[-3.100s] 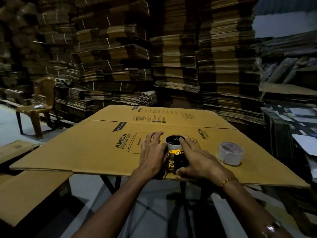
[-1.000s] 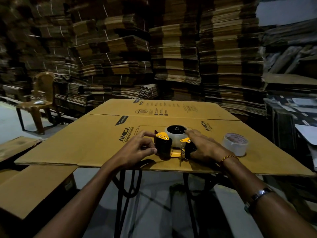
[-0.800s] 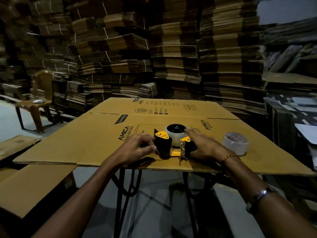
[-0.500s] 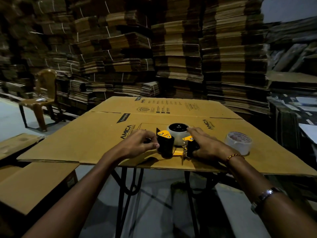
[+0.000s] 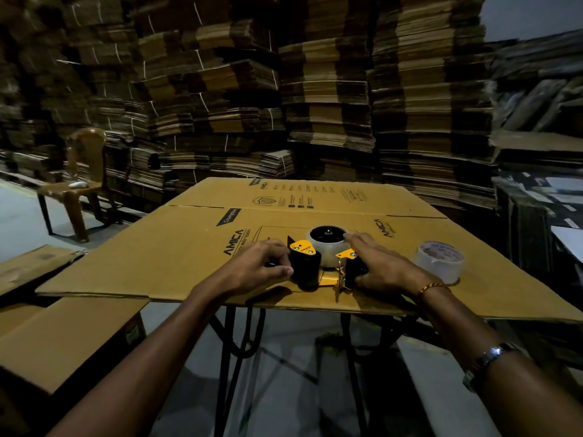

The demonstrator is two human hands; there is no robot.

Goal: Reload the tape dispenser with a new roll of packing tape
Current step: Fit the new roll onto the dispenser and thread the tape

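Note:
A black and yellow tape dispenser point(image 5: 307, 266) lies on its side on a flattened cardboard box point(image 5: 176, 247) that serves as the work surface. A roll of tape point(image 5: 326, 244) sits on the dispenser's black hub. My left hand point(image 5: 260, 268) grips the dispenser's left end, fingers curled. My right hand point(image 5: 383, 268) presses on the right end, its fingers reaching up to the roll's edge. A second roll of tape point(image 5: 439, 261) lies flat on the cardboard, to the right of my right hand.
Tall stacks of flattened cartons point(image 5: 325, 89) wall in the back and both sides. A brown plastic chair point(image 5: 79, 181) stands at the far left. More cardboard sheets point(image 5: 56, 335) lie low on the left. Black metal table legs point(image 5: 233, 335) show beneath the cardboard.
Three seconds ago both hands covered the dispenser close together. They have since spread to its two ends, and over the last second they have barely moved.

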